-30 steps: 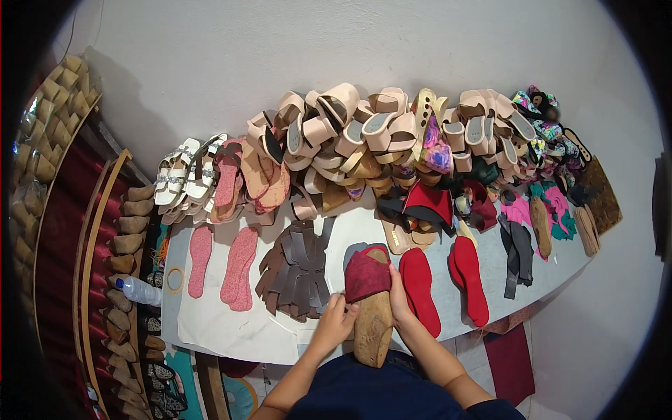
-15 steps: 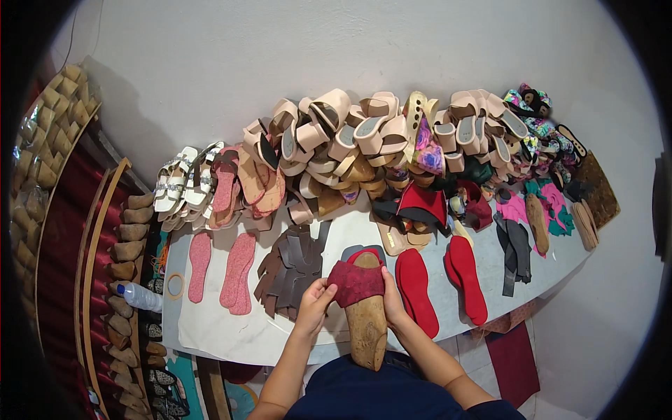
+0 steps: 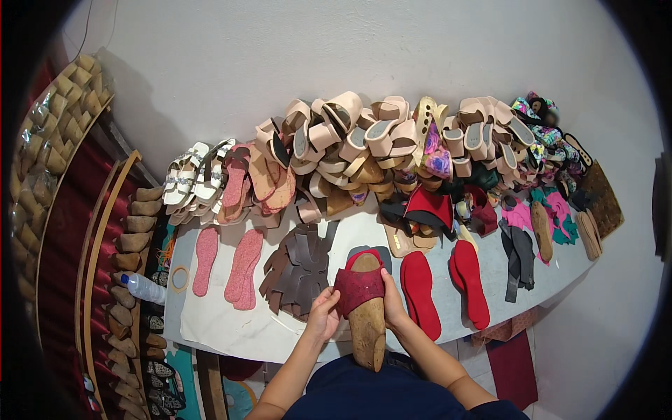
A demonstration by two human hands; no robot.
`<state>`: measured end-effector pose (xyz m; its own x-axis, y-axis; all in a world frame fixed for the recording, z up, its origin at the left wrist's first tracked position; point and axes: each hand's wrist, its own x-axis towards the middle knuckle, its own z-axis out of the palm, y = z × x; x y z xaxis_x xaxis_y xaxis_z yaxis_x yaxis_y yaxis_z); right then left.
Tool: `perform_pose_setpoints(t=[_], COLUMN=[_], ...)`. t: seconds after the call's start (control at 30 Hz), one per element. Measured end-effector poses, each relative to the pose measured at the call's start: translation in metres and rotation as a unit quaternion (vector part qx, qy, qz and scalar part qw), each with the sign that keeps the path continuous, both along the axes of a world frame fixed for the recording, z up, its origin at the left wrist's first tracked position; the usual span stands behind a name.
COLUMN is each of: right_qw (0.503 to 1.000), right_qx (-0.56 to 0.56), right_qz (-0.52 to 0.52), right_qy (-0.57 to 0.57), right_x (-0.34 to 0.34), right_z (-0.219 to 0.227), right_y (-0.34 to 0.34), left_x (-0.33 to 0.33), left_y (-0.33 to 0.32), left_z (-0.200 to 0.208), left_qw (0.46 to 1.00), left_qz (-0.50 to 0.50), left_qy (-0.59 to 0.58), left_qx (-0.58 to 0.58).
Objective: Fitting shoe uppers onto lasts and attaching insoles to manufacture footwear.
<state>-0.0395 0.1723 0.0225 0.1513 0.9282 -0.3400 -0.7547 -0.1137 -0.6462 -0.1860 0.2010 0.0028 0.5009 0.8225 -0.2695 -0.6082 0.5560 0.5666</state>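
Note:
I hold a worn wooden shoe last (image 3: 369, 337) toe up above the table's near edge. A maroon patterned strap (image 3: 359, 289) wraps across its front part, and a red insole edge shows around the toe. My left hand (image 3: 325, 315) pinches the strap's left edge between thumb and fingers. Closed along the right side of the last is my right hand (image 3: 393, 299), its fingers partly hidden underneath. Just beyond the toe lies a dark grey sole-shaped piece (image 3: 381, 253). Dark brown strap pieces (image 3: 299, 269) lie to the left, red insoles (image 3: 421, 297) to the right.
Pale pink heeled sandals (image 3: 388, 129) are heaped along the wall. Pink insoles (image 3: 245, 269) and white sandals (image 3: 187, 175) are at the left, dark grey straps (image 3: 517, 262) at the right. A rack of wooden lasts (image 3: 133, 243) and a plastic bottle (image 3: 143, 288) stand beside the table.
My left hand has slid down and slightly right along the strap's left edge, uncovering more of it. My right hand keeps its hold on the last. The whole view has shifted slightly.

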Motion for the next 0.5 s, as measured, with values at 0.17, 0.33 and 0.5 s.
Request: perform_pose_setpoints(t=[0.17, 0.33, 0.5], right_qw=[1.0, 0.999, 0.999], right_qx=[-0.004, -0.002, 0.002], right_qz=[-0.003, -0.01, 0.006], right_qy=[0.008, -0.047, -0.053], right_x=[0.001, 0.0, -0.003], right_z=[-0.003, -0.012, -0.01], right_y=[-0.002, 0.001, 0.003], left_x=[-0.001, 0.002, 0.029], left_y=[-0.002, 0.011, 0.011], left_z=[-0.009, -0.008, 0.011], left_qw=[1.0, 0.999, 0.993], left_qz=[0.002, -0.039, -0.031], left_qy=[0.01, 0.009, 0.097], left_qx=[0.006, 0.019, -0.052])
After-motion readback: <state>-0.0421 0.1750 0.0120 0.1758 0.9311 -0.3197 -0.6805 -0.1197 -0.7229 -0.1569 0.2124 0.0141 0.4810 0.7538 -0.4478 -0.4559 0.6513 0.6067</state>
